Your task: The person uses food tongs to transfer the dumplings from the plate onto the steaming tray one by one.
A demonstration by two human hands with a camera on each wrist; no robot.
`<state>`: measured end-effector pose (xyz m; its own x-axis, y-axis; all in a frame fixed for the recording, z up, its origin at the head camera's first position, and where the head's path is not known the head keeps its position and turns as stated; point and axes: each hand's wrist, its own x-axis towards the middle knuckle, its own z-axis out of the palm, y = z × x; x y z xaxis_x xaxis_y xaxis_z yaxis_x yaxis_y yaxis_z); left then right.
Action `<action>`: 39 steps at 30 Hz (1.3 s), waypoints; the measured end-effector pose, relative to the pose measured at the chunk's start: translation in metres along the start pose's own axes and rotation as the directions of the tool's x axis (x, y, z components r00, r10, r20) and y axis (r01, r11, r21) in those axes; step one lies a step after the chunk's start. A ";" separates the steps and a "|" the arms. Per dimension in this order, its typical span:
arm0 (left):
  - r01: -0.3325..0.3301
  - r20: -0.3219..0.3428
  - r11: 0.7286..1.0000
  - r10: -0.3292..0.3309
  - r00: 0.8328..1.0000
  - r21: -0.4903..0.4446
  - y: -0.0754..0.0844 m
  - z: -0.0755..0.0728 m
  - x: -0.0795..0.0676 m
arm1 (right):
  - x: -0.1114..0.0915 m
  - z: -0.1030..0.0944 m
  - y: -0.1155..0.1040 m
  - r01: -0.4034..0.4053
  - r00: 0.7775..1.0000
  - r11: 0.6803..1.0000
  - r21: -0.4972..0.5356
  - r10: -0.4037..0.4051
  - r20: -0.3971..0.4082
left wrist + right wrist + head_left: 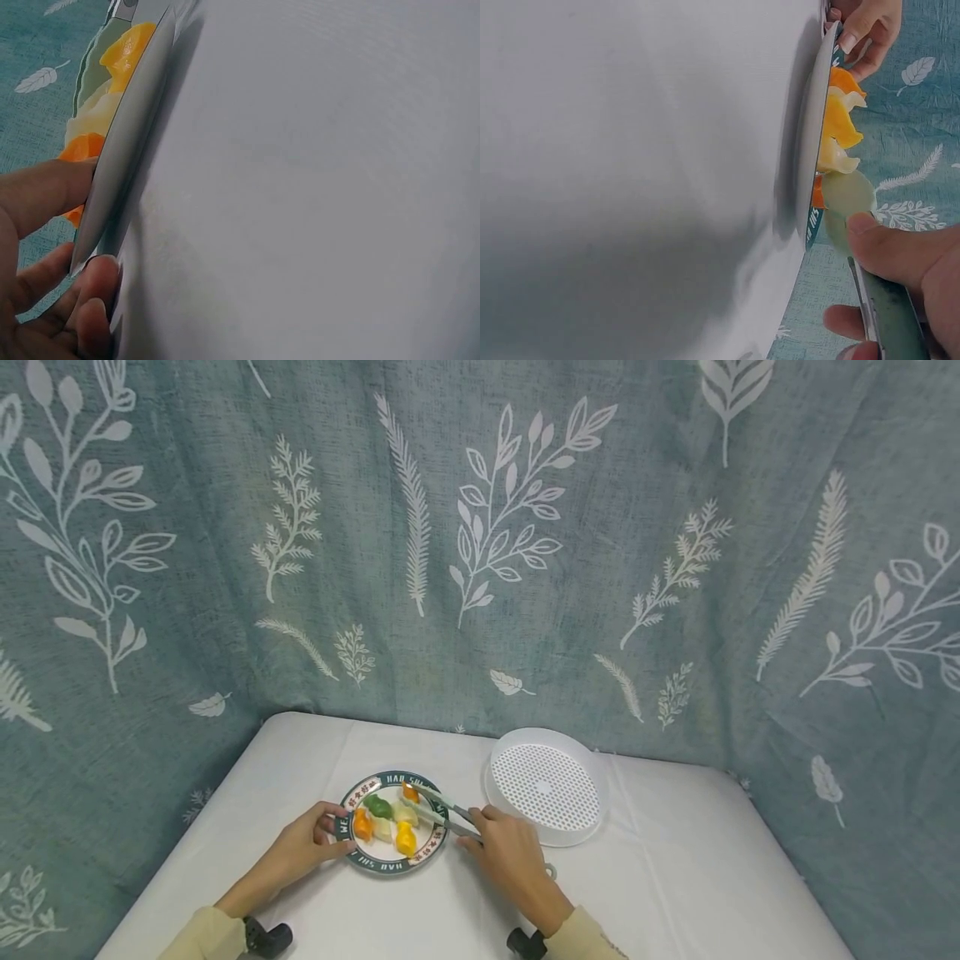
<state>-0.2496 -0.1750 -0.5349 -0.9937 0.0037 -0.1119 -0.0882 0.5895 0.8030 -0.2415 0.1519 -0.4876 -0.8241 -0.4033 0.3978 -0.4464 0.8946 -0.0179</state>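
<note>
A white-clothed table (660,893) stands against a grey-blue curtain (480,552) printed with pale leaves. At the table's centre the left hand (303,847) pinches the 9 o'clock rim of a plate (358,793) of coloured dumplings (390,822). The right hand (510,860), at 3 o'clock, grips tongs (442,810) reaching over them; a white perforated tray (546,785) sits at 2 o'clock.
</note>
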 end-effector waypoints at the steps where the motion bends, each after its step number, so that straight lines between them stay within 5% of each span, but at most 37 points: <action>1: -0.002 -0.001 1.000 0.002 1.000 0.001 0.000 0.000 -0.001 | -0.001 0.000 0.000 0.002 1.000 1.000 0.005 -0.002 -0.006; 12: -0.001 -0.001 1.000 0.001 1.000 0.001 0.002 0.000 -0.003 | -0.005 0.000 0.005 -0.027 1.000 1.000 0.010 0.027 -0.015; 23: -0.009 -0.007 1.000 0.009 1.000 0.010 0.000 0.001 -0.003 | -0.004 0.003 -0.001 -0.073 0.995 0.997 -0.022 0.074 0.069; 39: -0.020 -0.011 1.000 0.020 1.000 0.001 -0.003 0.002 -0.002 | -0.003 0.013 0.007 -0.051 0.999 0.997 0.062 0.050 0.017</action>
<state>-0.2473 -0.1751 -0.5385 -0.9960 0.0071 -0.0892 -0.0679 0.5899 0.8047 -0.2464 0.1565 -0.5007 -0.8513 -0.3608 0.3810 -0.4244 0.9004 -0.0955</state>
